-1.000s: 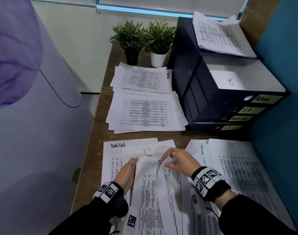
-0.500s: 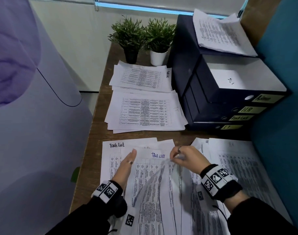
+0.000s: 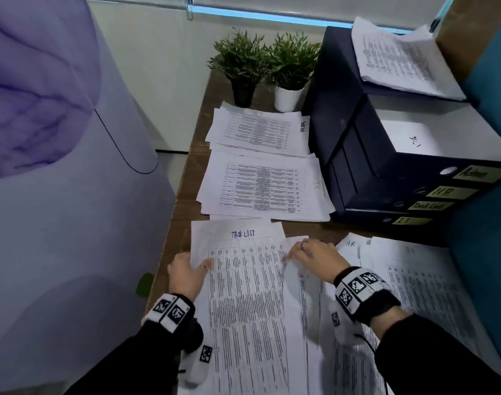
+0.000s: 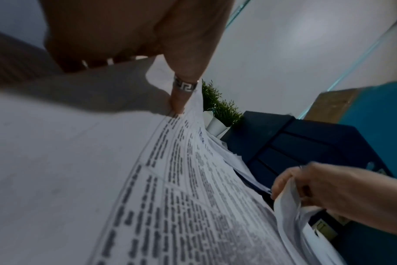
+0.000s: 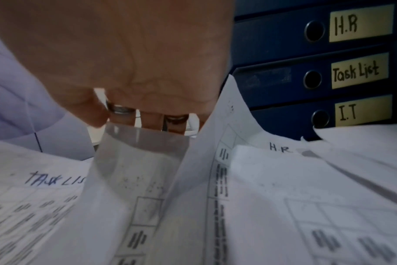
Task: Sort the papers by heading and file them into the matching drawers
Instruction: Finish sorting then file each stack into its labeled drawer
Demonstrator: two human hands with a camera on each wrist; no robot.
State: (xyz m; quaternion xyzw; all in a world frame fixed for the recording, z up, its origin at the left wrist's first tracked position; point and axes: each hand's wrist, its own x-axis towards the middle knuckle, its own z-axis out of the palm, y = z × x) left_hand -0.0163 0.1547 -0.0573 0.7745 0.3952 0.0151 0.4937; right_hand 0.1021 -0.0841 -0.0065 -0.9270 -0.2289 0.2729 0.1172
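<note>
A printed sheet headed TASK LIST [image 3: 243,280] lies on top of the near pile. My left hand [image 3: 198,266] pinches its left edge, thumb on top; the left wrist view shows a ringed finger [image 4: 184,86] on the raised edge. To the sheet's right, my right hand [image 3: 297,253] grips curled sheets [image 5: 143,157] lifted off the pile, fingers bent round their top edge. The dark blue drawer unit [image 3: 343,155] stands at the back right with labels Admin [image 3: 471,173], H.R [image 5: 360,23], Task List [image 5: 356,70] and I.T [image 5: 351,112]. Its top drawer is pulled out.
Sorted piles lie further back on the wooden desk [image 3: 181,206]: a Task List pile [image 3: 260,129] and an IT pile [image 3: 263,189]. An H.R pile [image 3: 414,286] lies at the right. Two potted plants [image 3: 266,61] stand behind. Loose papers [image 3: 397,58] rest on the unit.
My right hand drew the curled sheets off to the right, uncovering the TASK LIST sheet. My left hand slid left from the pile's top to that sheet's edge.
</note>
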